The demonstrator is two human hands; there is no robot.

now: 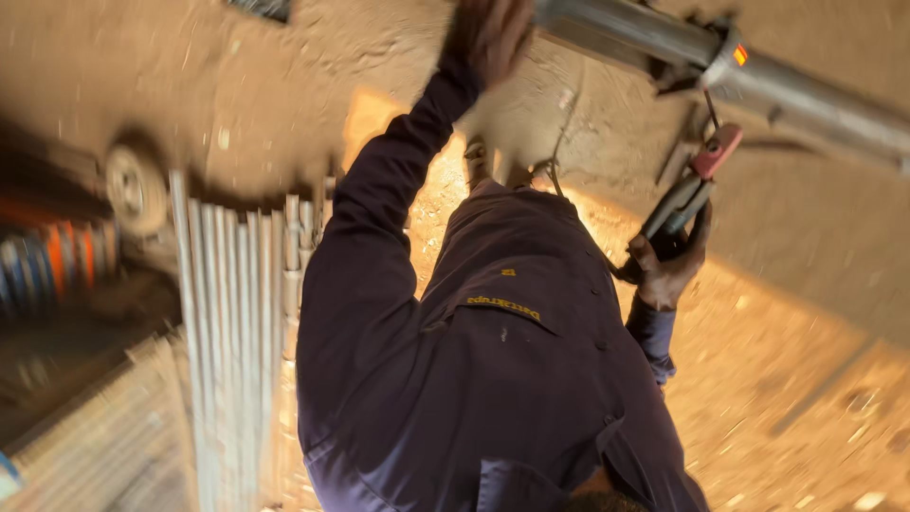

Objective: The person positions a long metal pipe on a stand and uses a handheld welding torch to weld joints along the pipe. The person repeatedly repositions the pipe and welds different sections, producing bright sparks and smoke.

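My left hand (485, 33), on a dark blue sleeve, reaches to the top of the view and grips a long grey metal pipe (815, 95) that runs across the upper right. In my right hand (668, 264) is a welding electrode holder (697, 180) with a red tip. A thin rod rises from its jaws toward a collar on the pipe (725, 57), where a small orange spot shows. My own dark blue work shirt (512, 379) fills the middle of the frame.
A bundle of several long grey tubes (227, 332) lies on the sandy ground (796, 379) at the left. Beside it a small wheel (133, 190) and blurred orange and blue shapes (57, 261). Ribbed metal sheets (85, 446) lie at the bottom left.
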